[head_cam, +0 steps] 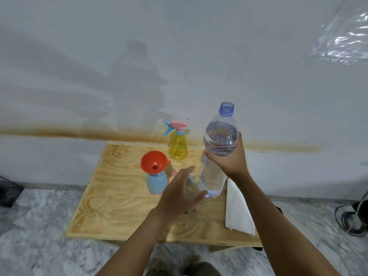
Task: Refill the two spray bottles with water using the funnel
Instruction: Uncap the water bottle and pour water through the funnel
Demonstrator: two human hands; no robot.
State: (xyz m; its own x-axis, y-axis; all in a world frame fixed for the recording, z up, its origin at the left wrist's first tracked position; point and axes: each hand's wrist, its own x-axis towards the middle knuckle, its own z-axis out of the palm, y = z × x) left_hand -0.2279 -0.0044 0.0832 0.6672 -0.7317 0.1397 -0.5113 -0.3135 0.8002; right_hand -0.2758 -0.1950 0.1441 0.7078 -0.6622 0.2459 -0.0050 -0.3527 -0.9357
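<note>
Marble floor (49, 248), plywood table (119, 206), stained wall (199, 66)

No readable text, label or number anywhere.

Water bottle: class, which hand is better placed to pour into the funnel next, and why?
Right. The right hand grips the uncapped water bottle; the left hand holds nothing, beside the blue bottle holding the funnel, so it could steady that.
</note>
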